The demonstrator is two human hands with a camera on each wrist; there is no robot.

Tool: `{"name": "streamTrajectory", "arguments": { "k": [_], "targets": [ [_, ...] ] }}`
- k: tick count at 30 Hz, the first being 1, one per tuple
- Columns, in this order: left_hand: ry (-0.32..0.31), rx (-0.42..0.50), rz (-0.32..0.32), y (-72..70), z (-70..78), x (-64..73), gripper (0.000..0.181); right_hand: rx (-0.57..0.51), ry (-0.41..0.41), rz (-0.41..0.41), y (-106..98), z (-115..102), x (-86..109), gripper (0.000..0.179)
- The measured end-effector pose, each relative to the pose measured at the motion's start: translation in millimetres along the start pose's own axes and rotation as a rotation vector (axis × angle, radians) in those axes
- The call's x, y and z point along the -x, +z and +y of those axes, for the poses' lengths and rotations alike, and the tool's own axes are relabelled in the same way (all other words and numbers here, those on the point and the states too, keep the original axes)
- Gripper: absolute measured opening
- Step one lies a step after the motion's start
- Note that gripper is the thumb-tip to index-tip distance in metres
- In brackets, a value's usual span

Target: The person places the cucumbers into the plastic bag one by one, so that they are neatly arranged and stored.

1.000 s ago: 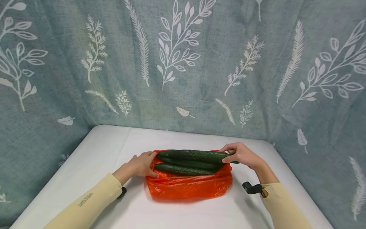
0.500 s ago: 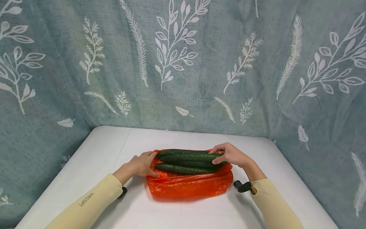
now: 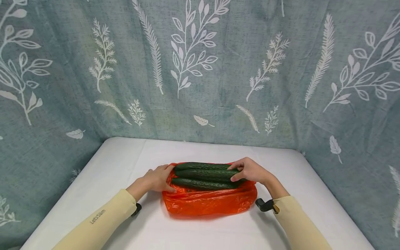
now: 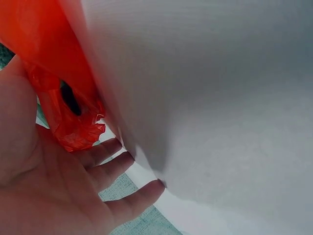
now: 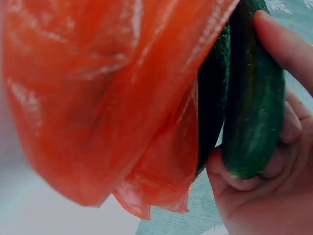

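Three dark green cucumbers lie side by side in a red plastic bag (image 3: 209,205) in the head view. My right hand (image 3: 250,170) grips the right end of the middle cucumber (image 3: 203,174), thumb on the near side and fingers on the far side. The right wrist view shows this cucumber (image 5: 257,103) between thumb and fingers, beside the bag's side. At the bag's left end, my left hand (image 3: 157,178) rests against the plastic with its fingers spread. In the left wrist view the straight fingers (image 4: 132,200) reach past the bag, their tips at the white surface.
The bag sits mid-table on a white tabletop (image 3: 200,234). Behind and along both sides hangs a grey-green curtain (image 3: 218,118) with white leaf prints. A black wrist strap (image 3: 265,205) sticks out beside the right sleeve.
My right hand has moved left with the cucumber, whose end stuck out past the bag's right side and now lies further in. My left hand has stayed at the bag's left end.
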State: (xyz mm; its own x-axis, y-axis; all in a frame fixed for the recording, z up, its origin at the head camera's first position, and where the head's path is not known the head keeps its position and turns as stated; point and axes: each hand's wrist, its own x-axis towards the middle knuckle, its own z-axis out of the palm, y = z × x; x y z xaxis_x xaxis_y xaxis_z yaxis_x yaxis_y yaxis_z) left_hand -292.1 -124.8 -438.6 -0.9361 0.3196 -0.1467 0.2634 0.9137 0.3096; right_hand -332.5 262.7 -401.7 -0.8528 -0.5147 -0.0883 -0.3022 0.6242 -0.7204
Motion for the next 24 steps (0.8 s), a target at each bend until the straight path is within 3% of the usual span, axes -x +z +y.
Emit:
{"name": "streamTrajectory", "arguments": {
  "k": [4,16,24],
  "targets": [
    [0.005,-0.003,0.006,-1.6,0.9,-0.5,0.1,0.079,-0.001,0.011,2.8,-3.2,0.9,0.038],
    [0.019,0.005,0.017,-1.3,-0.5,-1.5,0.1,0.172,0.074,0.032,14.1,-12.1,6.0,0.038],
    [0.036,0.024,-0.035,-7.0,-6.4,0.2,0.095,0.145,0.007,0.027,11.7,-7.3,8.3,0.038]
  ]
}}
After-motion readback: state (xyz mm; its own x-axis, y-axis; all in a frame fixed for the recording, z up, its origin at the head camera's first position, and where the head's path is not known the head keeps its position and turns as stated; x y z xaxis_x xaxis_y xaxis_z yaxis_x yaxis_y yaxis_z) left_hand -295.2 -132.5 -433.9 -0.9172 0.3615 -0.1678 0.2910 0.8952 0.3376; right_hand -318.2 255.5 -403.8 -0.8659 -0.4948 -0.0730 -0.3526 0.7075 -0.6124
